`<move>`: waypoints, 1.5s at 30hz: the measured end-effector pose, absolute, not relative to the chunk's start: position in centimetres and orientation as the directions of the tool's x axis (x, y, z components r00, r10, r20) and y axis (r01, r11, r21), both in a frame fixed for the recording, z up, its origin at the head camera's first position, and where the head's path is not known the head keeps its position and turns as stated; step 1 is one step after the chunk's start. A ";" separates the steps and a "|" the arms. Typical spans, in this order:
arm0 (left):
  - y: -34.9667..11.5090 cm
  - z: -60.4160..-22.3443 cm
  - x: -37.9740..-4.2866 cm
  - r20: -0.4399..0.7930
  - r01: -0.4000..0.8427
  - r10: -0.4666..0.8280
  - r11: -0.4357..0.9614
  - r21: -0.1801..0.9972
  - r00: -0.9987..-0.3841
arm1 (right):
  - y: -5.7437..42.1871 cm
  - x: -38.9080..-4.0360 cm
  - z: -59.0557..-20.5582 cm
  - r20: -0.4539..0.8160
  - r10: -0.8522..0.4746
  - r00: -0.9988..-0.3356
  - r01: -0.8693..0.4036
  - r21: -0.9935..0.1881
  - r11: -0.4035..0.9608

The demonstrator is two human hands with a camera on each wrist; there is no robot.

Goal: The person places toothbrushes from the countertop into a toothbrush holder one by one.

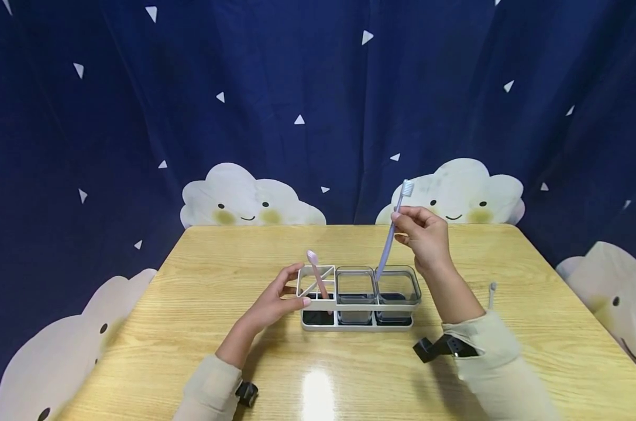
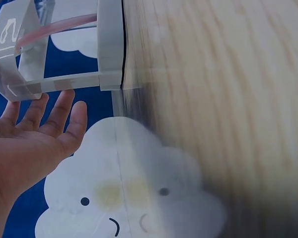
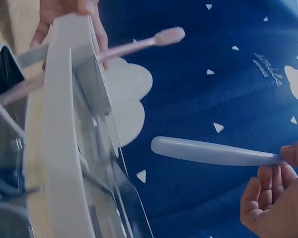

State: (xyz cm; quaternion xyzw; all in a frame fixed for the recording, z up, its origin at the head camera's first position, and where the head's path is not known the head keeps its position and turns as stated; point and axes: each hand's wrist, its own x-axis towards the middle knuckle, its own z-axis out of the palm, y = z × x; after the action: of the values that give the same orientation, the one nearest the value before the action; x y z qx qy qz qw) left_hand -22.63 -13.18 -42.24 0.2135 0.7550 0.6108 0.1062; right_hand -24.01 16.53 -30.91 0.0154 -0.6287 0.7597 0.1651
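Observation:
A white toothbrush holder (image 1: 372, 307) stands on the table with two clear cups, a middle cup (image 1: 356, 270) and a right cup (image 1: 409, 275). A pink toothbrush (image 1: 318, 273) leans in its divided left section. My left hand (image 1: 272, 301) holds the holder's left end, thumb at the front corner and fingers behind; the left wrist view shows fingertips (image 2: 64, 99) touching its edge. Between thumb and fingers, my right hand (image 1: 425, 242) pinches a purple toothbrush (image 1: 386, 251), bristles up. Its handle end hangs by the rims of the two cups; the right wrist view shows that end apart from the holder.
Another toothbrush (image 1: 492, 294), with a greyish head, lies on the wooden table (image 1: 217, 257) at the right, partly hidden by my right forearm. A dark blue curtain (image 1: 318, 76) with white triangles and clouds hangs behind the table.

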 end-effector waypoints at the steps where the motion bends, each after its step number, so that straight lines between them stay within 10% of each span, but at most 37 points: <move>1: -13.2 -42.7 -22.8 0.099 0.191 0.450 0.164 0.968 -0.887 | 16.2 -24.0 -31.0 0.238 0.223 -0.945 -0.275 -0.949 -0.157; 24: -13.4 -43.4 -23.4 0.095 0.180 0.440 0.154 0.972 -0.893 | 10.8 -23.6 -32.5 0.238 0.117 -0.964 -0.258 -0.942 -0.215; 45: -13.3 -43.4 -23.5 0.091 0.175 0.446 0.151 0.973 -0.890 | 9.2 -22.8 -35.7 0.251 -0.011 -0.968 -0.251 -0.965 0.081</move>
State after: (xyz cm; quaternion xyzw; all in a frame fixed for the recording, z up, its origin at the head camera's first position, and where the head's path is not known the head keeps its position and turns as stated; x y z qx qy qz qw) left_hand -23.52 -13.28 -43.43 0.2071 0.7506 0.6179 0.1096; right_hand -22.84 9.19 -35.69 0.0898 -0.7297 0.6719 0.0893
